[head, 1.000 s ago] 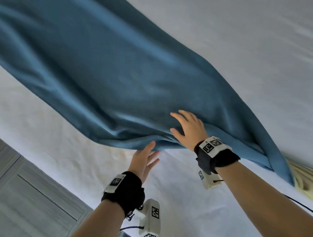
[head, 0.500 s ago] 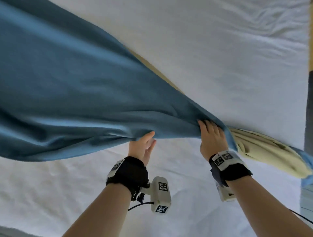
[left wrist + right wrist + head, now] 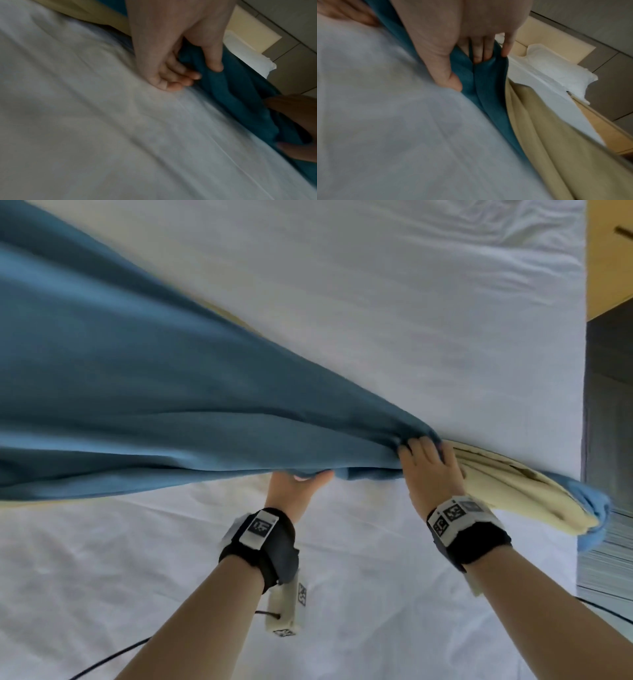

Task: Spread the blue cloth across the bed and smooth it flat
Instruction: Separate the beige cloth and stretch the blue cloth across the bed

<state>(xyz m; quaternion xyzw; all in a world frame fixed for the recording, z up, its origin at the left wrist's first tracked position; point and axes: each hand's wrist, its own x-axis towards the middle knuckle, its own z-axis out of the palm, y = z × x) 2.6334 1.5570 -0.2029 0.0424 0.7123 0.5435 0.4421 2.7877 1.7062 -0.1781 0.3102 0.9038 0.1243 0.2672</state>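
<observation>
The blue cloth stretches in a long bunched band from the upper left to the right edge of the white bed. Its underside is cream where it turns over at the right end. My left hand grips the cloth's near hem, thumb above and fingers curled below; the left wrist view shows the thumb pressed into the blue cloth. My right hand clutches a gathered fold a little to the right; the right wrist view shows its thumb and fingers pinching the blue cloth.
A white sheet covers the bed in front of my hands. The bed's right edge meets dark flooring and a wooden panel. White pillows lie by a cream headboard. A black cable trails from my left wrist.
Both hands went from lying flat against the cloth to gripping its near edge. The cloth has been pulled rightward and bunched, showing more cream underside at its right end.
</observation>
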